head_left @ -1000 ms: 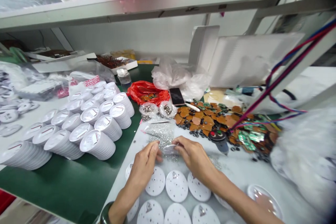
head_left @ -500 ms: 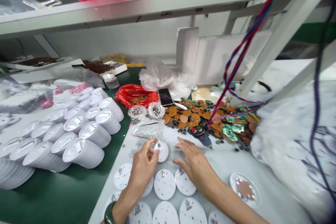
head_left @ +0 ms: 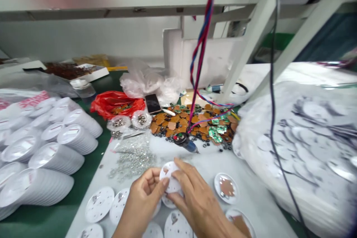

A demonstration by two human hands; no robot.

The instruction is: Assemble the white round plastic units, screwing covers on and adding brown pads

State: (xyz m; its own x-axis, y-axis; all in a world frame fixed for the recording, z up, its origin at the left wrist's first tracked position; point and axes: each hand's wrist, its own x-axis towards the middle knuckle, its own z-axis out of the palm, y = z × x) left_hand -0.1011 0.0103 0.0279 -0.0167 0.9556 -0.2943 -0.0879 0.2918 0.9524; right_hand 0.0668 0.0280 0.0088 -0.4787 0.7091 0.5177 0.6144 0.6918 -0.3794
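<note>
Several loose white discs (head_left: pixel 178 227) lay flat, side by side, on the near part of the bench (head_left: pixel 206 160), apparently arranged for easy reach. Just beyond, the left hand (head_left: pixel 143 199) and right hand (head_left: pixel 196 197) held one small white disc (head_left: pixel 173 186) between them, tilted above the others. The left thumb pressed its lower left side, the other left fingers curled close behind; the right fingers bent over its right side, with the right thumb low at the rim. Both sets were narrowed onto the disc, probably to steady it with its face in view. Farther off, small silvery pieces (head_left: pixel 136 158) were spread to the left, and a blue-and-black tool (head_left: pixel 188 145) lay beneath its hanging cable (head_left: pixel 202 44), presumably within reach. Behind it sat heaped brown boards (head_left: pixel 167 122), then a red bag (head_left: pixel 106 104) and a phone (head_left: pixel 153 103).
</note>
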